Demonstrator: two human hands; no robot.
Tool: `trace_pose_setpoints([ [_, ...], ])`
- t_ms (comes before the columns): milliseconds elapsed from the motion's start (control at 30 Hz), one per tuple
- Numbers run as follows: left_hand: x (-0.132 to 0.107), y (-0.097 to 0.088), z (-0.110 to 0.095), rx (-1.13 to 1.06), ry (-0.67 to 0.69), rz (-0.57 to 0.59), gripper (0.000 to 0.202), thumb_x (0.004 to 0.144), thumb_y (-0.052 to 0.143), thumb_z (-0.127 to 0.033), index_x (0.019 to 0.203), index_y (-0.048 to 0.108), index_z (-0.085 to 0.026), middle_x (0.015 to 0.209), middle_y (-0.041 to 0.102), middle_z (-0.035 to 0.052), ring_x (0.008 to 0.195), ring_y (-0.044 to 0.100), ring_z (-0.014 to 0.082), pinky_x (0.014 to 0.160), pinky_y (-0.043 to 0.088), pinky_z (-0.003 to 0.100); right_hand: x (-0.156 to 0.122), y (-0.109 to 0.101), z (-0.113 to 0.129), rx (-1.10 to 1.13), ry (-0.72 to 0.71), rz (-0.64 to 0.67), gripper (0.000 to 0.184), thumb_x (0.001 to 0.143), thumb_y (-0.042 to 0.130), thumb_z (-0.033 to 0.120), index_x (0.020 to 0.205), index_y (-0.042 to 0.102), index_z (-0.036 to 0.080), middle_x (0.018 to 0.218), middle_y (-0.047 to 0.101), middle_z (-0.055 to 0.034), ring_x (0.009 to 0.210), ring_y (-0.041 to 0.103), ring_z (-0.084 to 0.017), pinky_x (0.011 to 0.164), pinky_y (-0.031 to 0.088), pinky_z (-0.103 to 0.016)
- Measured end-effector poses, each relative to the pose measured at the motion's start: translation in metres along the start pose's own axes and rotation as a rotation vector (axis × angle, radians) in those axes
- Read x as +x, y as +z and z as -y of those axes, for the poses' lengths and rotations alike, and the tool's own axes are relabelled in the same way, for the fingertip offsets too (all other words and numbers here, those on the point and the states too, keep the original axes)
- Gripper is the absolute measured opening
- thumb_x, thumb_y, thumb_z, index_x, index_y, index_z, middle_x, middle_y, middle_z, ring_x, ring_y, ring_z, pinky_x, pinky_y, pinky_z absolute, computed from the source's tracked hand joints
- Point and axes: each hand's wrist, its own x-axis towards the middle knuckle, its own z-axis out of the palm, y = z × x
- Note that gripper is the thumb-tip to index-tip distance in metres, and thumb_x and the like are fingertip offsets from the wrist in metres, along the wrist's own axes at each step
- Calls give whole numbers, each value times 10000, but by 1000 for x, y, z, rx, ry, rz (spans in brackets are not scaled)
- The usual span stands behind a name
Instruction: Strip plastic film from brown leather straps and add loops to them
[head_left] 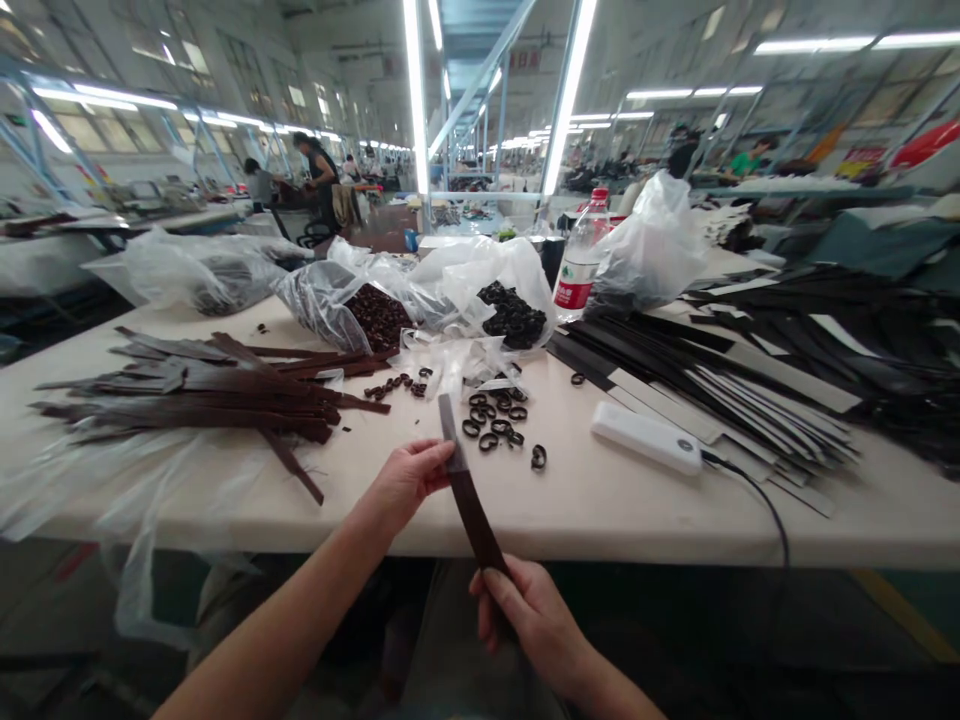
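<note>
I hold a dark brown strap (466, 492) upright and tilted over the table's near edge. My left hand (409, 478) pinches it near the upper end. My right hand (525, 615) grips its lower end below the table edge. Just beyond the strap's tip lie several small black loops (495, 420) on the table (600, 500). A few brown loops (390, 387) lie to their left. A pile of brown straps (217, 395) is on the left and a spread of black straps (750, 390) on the right.
Open plastic bags hold brown loops (379, 315) and black loops (514, 315). A white power bank (646, 438) with a black cable lies right of centre. A water bottle (581, 258) stands behind. Loose plastic (135, 500) hangs off the left edge. People work at far tables.
</note>
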Motion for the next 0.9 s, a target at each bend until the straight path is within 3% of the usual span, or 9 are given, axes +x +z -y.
trace_pose_setpoints([
  [133, -26, 13, 35, 189, -70, 231, 265, 687, 826, -372, 676, 725, -127, 575, 663, 29, 491, 594, 128, 522, 464, 241, 7, -2, 13, -47, -116, -153, 526, 879, 513, 676, 792, 584, 162, 543, 604, 0, 435, 550, -113, 458, 424, -216],
  [200, -32, 20, 42, 180, -80, 293, 266, 715, 801, -401, 727, 739, -142, 557, 646, 17, 446, 569, 129, 471, 429, 248, 9, -1, 17, -50, -158, -178, 529, 883, 508, 677, 760, 574, 166, 545, 603, -5, 448, 556, -116, 472, 434, -221],
  [333, -20, 23, 30, -14, -25, 87, 434, 603, 873, -450, 903, 767, -156, 906, 752, 88, 727, 684, 174, 577, 499, 230, 5, 7, 1, -30, -114, -71, 577, 870, 478, 724, 832, 584, 159, 527, 583, 4, 417, 524, -108, 448, 411, -215],
  [400, -16, 22, 28, -42, -23, 25, 457, 584, 879, -472, 869, 769, -133, 931, 751, 114, 794, 692, 185, 580, 498, 212, 5, 10, -7, -47, -97, -47, 592, 867, 467, 736, 841, 583, 156, 522, 577, 4, 407, 515, -107, 437, 401, -212],
  [467, -19, 22, 33, 17, -58, 59, 429, 603, 871, -455, 835, 770, -108, 805, 740, 108, 704, 683, 168, 545, 482, 204, 8, 11, -7, -54, -109, -94, 589, 870, 467, 732, 830, 581, 156, 526, 575, 1, 412, 516, -109, 434, 399, -213],
  [533, -28, 21, 42, 87, -121, 142, 430, 649, 834, -472, 860, 768, -104, 650, 699, 70, 493, 619, 143, 452, 447, 227, 12, 10, -2, -59, -149, -159, 578, 871, 475, 724, 770, 568, 162, 528, 568, -4, 425, 521, -114, 441, 406, -218],
  [600, -34, 20, 46, 111, -137, 174, 438, 668, 816, -481, 913, 765, -122, 635, 695, 53, 397, 561, 127, 403, 412, 239, 14, 11, 3, -85, -200, -178, 570, 881, 475, 708, 706, 546, 171, 526, 562, -10, 442, 526, -118, 454, 417, -223],
  [767, -30, 15, 28, -12, 49, -15, 483, 571, 878, -490, 899, 782, -149, 928, 761, 112, 807, 697, 201, 597, 495, 223, 9, 19, -3, -159, -195, -43, 538, 934, 415, 662, 830, 587, 163, 535, 576, -4, 430, 523, -119, 459, 421, -223],
  [900, -39, 12, 32, 103, -32, 65, 425, 637, 841, -483, 844, 789, -115, 783, 754, 114, 704, 682, 189, 611, 497, 243, 9, 17, -1, -189, -226, -94, 528, 943, 413, 644, 752, 558, 174, 543, 572, -10, 460, 536, -124, 485, 433, -228],
])
